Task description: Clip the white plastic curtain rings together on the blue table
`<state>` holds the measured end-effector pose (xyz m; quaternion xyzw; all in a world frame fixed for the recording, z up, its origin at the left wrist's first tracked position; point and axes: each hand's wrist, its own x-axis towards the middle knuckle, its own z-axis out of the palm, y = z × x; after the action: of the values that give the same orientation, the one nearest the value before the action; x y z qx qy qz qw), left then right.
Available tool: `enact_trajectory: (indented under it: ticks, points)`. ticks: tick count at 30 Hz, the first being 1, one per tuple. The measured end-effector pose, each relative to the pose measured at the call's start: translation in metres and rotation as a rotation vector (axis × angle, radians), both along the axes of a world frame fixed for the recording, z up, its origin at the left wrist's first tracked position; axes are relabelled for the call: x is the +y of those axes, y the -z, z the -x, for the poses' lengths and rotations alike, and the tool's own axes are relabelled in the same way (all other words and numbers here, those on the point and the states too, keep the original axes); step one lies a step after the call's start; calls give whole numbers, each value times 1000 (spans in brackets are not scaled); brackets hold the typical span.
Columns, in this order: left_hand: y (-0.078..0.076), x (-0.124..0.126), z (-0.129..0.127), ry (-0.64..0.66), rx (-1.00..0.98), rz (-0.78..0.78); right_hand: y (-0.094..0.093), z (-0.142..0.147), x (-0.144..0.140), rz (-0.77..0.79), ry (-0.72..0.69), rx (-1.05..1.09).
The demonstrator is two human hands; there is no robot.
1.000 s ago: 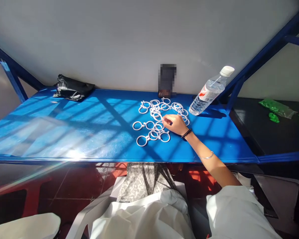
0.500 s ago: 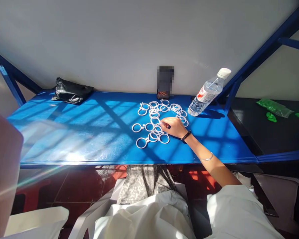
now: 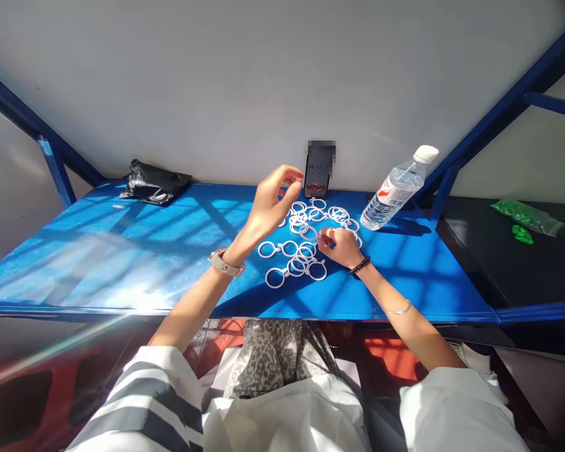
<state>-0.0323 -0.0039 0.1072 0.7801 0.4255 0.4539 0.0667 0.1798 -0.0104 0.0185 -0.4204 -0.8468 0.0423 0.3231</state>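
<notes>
Many white plastic rings with small eyelets, which look like curtain rings (image 3: 275,278), lie in a loose heap on the blue table (image 3: 207,251). My right hand (image 3: 343,248) rests at the heap's right side, fingers curled, its thumb and forefinger closed on the edge of one curtain ring (image 3: 309,232). Above the heap's left part hovers my left hand (image 3: 275,199), fingers bent and apart from the thumb, with nothing visible in it. It hides some rings behind it.
A phone (image 3: 317,179) showing a timer leans against the wall behind the rings. To the right stands a clear water bottle (image 3: 395,191). A black plastic bag (image 3: 156,183) lies at the back left. Green packets (image 3: 522,213) lie on a dark surface at right.
My left hand has come from the near left edge of view to above the rings. My right hand has drawn slightly right, and one ring has shifted with it. The view has tilted slightly.
</notes>
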Motion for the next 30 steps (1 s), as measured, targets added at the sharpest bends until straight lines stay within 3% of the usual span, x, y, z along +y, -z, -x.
enact_trajectory:
  ticks: [5,8,13,19,30]
  points:
    - [61,3,-10,342,213,179,-3,-3,-1,-25,25,19]
    - [79,-3,-7,434,253,240,-3,-3,-2,-24,27,27]
    - [79,-4,-2,410,242,226,-2,-1,-3,5,-15,5]
    - [78,-2,-2,482,258,222,-2,0,-4,7,-10,-18]
    - [85,2,-2,394,293,94,-4,-1,-4,16,7,-8]
